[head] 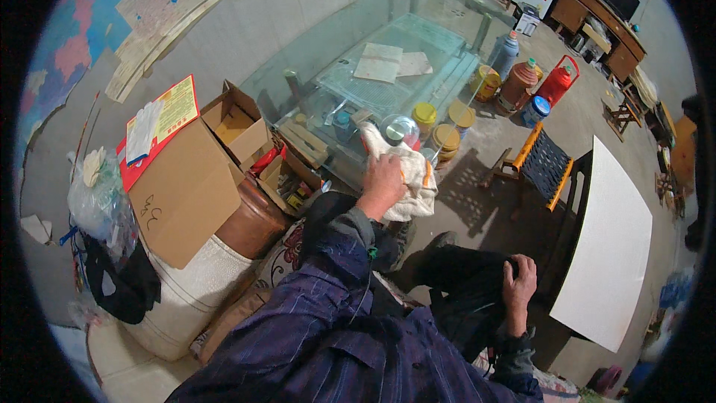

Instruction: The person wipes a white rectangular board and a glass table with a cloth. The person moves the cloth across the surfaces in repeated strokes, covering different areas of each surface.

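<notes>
My left hand (pixel 385 182) holds a white cloth (pixel 414 196) with orange stripes at the near corner of the glass table (pixel 279 89). Part of the cloth lies over the glass and part hangs past its edge. A round clear jar or dish with a metallic centre (pixel 395 131) shows just beyond the cloth; whether it is on or under the glass, I cannot tell. Nothing shows in my right hand (pixel 520 284), which rests on my right knee with its fingers spread a little.
Lidded tubs (pixel 446 140), a red bottle (pixel 555 85) and other bottles stand right of the table. A folding stool (pixel 540 165) is beside a white-topped table (pixel 607 252). A cardboard sheet (pixel 184 196) and an open carton (pixel 238 129) lie at the sofa arm (pixel 190 280).
</notes>
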Motion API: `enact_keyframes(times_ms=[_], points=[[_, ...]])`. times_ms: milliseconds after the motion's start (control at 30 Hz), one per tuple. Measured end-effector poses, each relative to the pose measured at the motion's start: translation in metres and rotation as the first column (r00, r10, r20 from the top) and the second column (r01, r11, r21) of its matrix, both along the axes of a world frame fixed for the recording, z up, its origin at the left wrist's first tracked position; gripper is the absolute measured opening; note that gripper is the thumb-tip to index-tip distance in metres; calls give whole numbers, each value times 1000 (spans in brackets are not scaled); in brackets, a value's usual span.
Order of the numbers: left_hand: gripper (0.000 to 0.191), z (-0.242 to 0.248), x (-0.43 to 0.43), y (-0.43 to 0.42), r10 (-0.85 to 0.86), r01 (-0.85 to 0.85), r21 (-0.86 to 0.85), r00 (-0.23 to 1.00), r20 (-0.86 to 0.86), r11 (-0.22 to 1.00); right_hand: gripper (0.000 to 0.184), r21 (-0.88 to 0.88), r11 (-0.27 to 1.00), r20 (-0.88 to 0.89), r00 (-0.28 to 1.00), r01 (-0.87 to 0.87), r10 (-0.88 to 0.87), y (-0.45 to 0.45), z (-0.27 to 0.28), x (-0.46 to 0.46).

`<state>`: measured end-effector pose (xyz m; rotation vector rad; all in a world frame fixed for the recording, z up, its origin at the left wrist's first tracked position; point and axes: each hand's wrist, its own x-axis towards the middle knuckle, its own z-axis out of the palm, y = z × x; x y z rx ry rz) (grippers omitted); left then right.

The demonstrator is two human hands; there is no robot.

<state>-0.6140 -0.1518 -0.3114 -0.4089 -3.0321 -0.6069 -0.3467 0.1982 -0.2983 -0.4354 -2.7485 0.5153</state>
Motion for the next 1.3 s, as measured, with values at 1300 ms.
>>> enact_keyframes(times_ms=[1300], points=[[37,-2,-44,-51,-168,-135,582,884,437,802,66,-52,803,-68,804,-594,591,-214,-17,-248]])
